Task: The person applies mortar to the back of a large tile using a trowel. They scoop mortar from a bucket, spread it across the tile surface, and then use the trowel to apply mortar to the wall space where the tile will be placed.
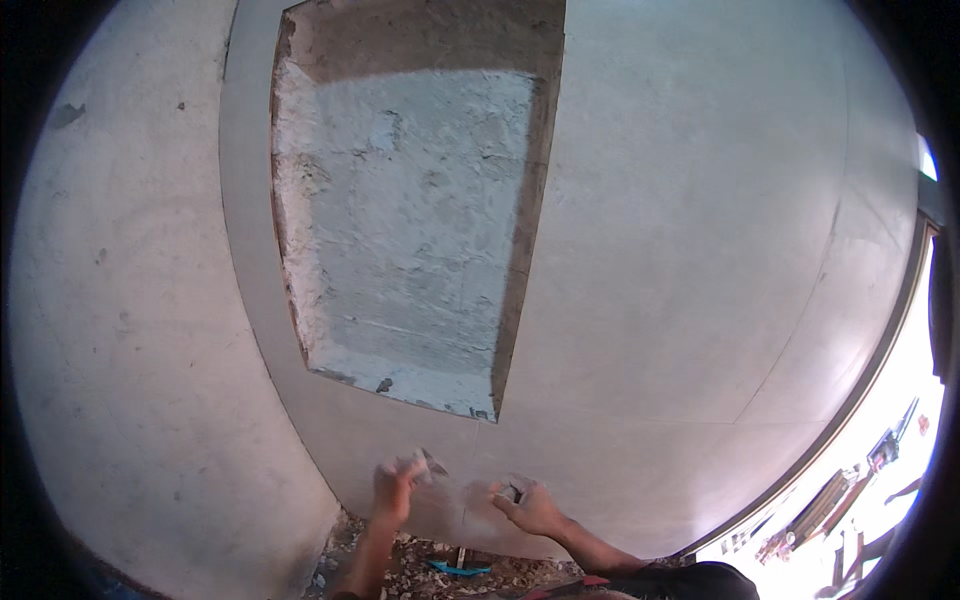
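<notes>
My left hand (396, 486) is closed and raised in front of the wall panel, below the recess. From its fingers sticks out a small flat grey blade (435, 463) with a pointed end, like a putty knife; its handle is hidden. My right hand (532, 510) is curled a little to the right, with its fingertips turned toward the left hand. Something small and dark (513, 494) shows between its thumb and fingers, too blurred to name. Both hands are close to the pale grey wall panel (640, 470), and a thin vertical seam runs between them.
Above the hands a deep rectangular recess (420, 240) with rough whitish walls is cut into the panelling. A plastered wall (150, 300) stands at the left. Rubble (410, 562) and a blue tool-like thing (460, 569) lie on the floor. A bright opening is at the right.
</notes>
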The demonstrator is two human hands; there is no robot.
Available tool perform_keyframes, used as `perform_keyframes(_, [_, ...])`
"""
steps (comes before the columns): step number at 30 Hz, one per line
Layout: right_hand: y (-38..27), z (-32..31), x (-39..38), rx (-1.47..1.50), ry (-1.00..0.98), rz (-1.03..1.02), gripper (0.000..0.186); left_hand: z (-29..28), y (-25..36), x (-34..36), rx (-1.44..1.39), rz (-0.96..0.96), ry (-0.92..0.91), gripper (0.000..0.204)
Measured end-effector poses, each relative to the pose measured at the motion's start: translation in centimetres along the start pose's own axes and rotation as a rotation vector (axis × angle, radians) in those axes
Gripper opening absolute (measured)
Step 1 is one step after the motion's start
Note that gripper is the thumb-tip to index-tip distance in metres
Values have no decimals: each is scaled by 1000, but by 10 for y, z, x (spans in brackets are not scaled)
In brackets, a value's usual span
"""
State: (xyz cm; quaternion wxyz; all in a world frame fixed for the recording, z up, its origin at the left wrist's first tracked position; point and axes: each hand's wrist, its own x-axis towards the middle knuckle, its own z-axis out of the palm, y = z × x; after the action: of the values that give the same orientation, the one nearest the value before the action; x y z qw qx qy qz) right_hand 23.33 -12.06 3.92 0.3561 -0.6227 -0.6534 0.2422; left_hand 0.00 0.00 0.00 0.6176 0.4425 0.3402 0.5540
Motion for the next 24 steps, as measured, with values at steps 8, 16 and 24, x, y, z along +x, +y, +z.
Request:
perform_keyframes(8, [39,-19,-41,3,232,85,20,-2,59,139,89,118,90,19])
perform_keyframes(16, [99,-25,-84,74,382,325,24,2,41,228,293,264,271,15])
perform_keyframes(24, [84,-29,-96,163,418,400,18,-43,0,299,709,351,306,23])
